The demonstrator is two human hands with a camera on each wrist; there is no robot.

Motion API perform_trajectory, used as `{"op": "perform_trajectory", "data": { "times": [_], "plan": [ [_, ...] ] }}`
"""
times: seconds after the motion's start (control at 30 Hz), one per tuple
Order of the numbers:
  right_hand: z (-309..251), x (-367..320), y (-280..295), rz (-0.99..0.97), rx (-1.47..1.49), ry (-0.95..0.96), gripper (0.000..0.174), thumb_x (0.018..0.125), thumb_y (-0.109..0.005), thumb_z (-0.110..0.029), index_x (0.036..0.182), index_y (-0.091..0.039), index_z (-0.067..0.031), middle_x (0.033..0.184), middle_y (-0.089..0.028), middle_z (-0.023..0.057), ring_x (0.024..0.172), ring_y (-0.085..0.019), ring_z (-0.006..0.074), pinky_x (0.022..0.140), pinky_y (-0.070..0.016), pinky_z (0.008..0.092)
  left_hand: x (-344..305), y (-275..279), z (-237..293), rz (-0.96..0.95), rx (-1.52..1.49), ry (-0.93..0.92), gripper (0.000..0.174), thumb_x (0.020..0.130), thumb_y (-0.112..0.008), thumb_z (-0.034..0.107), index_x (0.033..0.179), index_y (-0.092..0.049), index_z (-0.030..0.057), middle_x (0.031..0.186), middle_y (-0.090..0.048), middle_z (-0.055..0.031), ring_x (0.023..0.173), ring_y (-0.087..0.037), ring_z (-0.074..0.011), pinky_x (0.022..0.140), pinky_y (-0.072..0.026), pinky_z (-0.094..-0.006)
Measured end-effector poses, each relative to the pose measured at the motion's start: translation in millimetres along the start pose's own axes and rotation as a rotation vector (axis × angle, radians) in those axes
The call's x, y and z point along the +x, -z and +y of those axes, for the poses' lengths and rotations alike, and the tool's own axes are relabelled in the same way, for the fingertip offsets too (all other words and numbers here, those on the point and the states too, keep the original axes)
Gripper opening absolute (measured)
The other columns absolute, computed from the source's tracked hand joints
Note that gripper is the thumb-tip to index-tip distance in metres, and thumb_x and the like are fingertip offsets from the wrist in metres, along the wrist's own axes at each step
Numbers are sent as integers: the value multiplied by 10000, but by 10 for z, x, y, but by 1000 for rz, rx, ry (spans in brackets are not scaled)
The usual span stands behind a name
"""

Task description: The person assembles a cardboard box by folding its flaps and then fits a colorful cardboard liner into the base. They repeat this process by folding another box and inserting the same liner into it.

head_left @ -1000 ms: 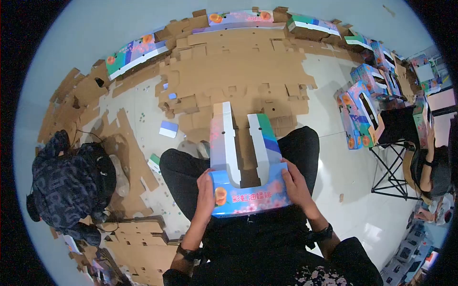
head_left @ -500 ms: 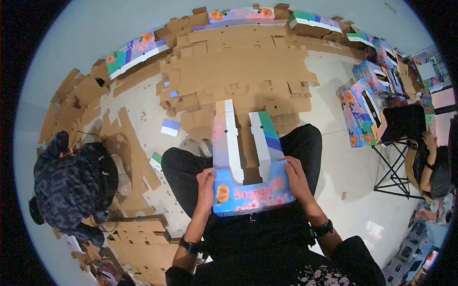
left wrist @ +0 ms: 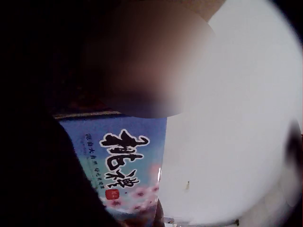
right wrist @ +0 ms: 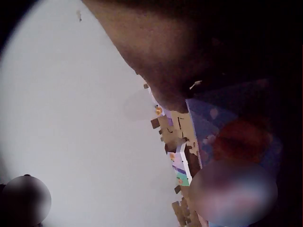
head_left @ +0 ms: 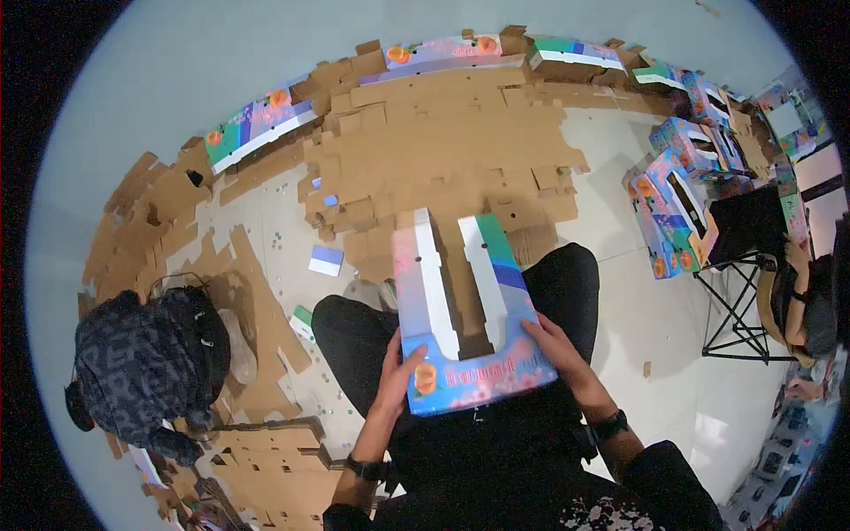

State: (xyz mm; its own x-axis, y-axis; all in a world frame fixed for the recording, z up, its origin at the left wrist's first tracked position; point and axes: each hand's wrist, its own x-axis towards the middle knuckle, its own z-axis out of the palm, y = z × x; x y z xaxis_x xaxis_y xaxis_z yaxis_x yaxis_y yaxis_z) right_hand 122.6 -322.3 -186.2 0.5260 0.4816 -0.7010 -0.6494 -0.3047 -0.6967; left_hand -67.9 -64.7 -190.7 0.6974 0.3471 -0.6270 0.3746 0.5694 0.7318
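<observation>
A printed cardboard fruit box (head_left: 482, 376) in blue, pink and green lies over the person's lap in the head view, a long slot open along its top. The left hand (head_left: 394, 380) grips its near left side, with the thumb on the top panel. At the near right side the right hand (head_left: 562, 354) holds the box, thumb along the upper edge. Fingers under the box are hidden. The left wrist view shows the box's blue side (left wrist: 120, 161) with dark lettering. Part of its printed side (right wrist: 222, 127) appears in the right wrist view.
Flattened cardboard (head_left: 452, 133) covers the floor ahead. Similar printed boxes (head_left: 668, 212) stand at right beside a black folding stool (head_left: 744, 230), near another person's arm (head_left: 797, 292). A patterned backpack (head_left: 146, 363) sits at left. Small box pieces (head_left: 326, 260) lie on the floor.
The box has turned slightly and shifted a little toward the body. The left thumb has come over onto the top panel. The head view has tilted slightly.
</observation>
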Motion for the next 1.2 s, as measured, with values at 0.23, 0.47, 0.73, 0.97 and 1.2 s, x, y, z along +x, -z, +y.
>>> {"op": "perform_trajectory", "data": {
  "times": [0.23,0.47,0.73,0.97,1.2],
  "plan": [
    [-365,-669,-139,19,-51,446,859,854,-828,-261,1568,-380,-93,1537,-468,117,1388,-457,248,1174,-350,435,-570,-20,193,-120,249,-438,1003,828,-803,99,1598,-166,11,1561,-353,-189,1438,-380,-304,1199,-307,-442],
    [-1109,-1063,-94,193,-811,899,936,678,-927,-314,1497,-501,-162,1508,-478,183,1307,-474,402,1123,-387,500,-346,94,1306,414,767,-1062,1277,687,-929,355,1621,-119,35,1699,-114,-195,1561,-157,-346,1260,-178,-474],
    [-1473,-1402,152,3,-941,928,946,558,-989,-317,1412,-610,-163,1485,-521,187,1166,-547,381,1033,-441,474,-243,316,1754,185,936,-963,933,642,-909,273,1444,-527,-12,1558,-466,-215,1463,-424,-365,1206,-327,-480],
    [-1483,-1324,306,-11,-828,820,948,533,-988,-260,1396,-618,-125,1479,-531,205,1234,-540,375,1090,-402,480,-382,309,1255,191,448,-774,788,690,-896,123,1388,-554,-3,1503,-530,-198,1405,-494,-331,1170,-379,-464],
    [-1479,-1307,269,-38,-837,835,959,530,-983,-259,1400,-612,-105,1468,-545,200,1268,-531,375,1110,-393,482,-512,380,1104,268,773,-978,628,666,-954,111,1191,-621,21,1292,-655,-181,1214,-621,-284,1027,-481,-400]
  ]
}}
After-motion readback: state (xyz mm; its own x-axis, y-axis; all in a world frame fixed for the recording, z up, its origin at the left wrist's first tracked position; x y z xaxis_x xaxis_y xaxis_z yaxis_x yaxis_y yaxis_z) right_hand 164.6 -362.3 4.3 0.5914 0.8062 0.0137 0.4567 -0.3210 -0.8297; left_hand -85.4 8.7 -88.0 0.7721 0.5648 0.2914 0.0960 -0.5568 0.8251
